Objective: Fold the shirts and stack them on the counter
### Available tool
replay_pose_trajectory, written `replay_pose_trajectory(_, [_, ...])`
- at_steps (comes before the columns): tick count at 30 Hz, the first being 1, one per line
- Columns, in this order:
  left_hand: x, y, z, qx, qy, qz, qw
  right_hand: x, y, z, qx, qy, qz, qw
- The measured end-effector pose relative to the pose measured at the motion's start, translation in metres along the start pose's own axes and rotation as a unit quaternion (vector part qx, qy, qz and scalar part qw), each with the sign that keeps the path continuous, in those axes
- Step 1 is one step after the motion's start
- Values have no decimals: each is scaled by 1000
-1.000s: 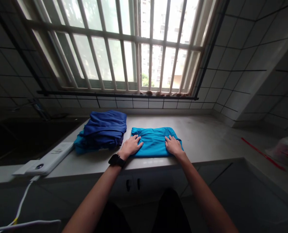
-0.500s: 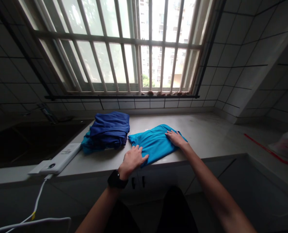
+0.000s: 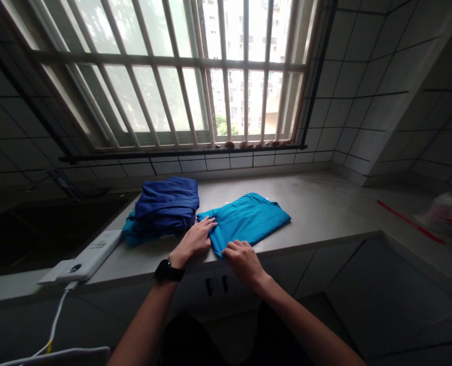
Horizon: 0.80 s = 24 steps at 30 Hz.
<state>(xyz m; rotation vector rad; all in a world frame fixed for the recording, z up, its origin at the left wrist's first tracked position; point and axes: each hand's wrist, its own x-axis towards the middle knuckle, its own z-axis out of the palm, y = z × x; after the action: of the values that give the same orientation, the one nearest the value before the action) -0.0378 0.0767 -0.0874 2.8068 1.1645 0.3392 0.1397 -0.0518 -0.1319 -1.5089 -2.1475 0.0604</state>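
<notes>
We see one folded teal shirt (image 3: 248, 219) lying on the counter (image 3: 325, 208), just right of one pile of two garments (image 3: 163, 207), dark blue over teal. Our left hand (image 3: 195, 238) lies open and flat on the shirt's left corner. Our right hand (image 3: 244, 258) curls at its near corner; whether it pinches cloth we cannot tell. One white device (image 3: 84, 256) sits left of the shirt.

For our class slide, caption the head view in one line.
Both hands, left hand and right hand, rest on a folded turquoise garment beside a blue pile.
</notes>
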Motion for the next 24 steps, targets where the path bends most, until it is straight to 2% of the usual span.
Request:
replay_pose_trajectory(3, [-18, 6, 2, -9, 1, 40, 999, -21, 25, -18, 113, 64, 11, 991])
replay_pose_trajectory(7, [-49, 24, 13, -10, 41, 144, 989, -69, 55, -53, 271, 121, 44, 954])
replay_pose_trajectory(10, [-65, 36, 21, -21, 97, 176, 979, -97, 60, -77, 303, 125, 85, 941])
replay_pose_trajectory(13, [-68, 44, 9, -73, 135, 174, 973, -107, 60, -97, 316, 128, 102, 934])
replay_pose_trajectory(16, [-46, 52, -24, -133, 154, 117, 972, -95, 69, -117, 313, 166, 131, 926])
replay_pose_trajectory(18, [-16, 59, -47, -154, 157, 73, 973, -75, 80, -130, 290, 209, 164, 919])
replay_pose_trajectory(20, [18, 66, -62, -147, 154, 40, 976, -52, 92, -139, 239, 270, 197, 912])
replay_pose_trajectory(22, [50, 73, -63, -112, 194, 26, 974, -32, 101, -141, 167, 334, 212, 903])
replay_pose_trajectory(24, [70, 76, -53, -75, 198, 9, 977, -24, 108, -136, 115, 361, 212, 901])
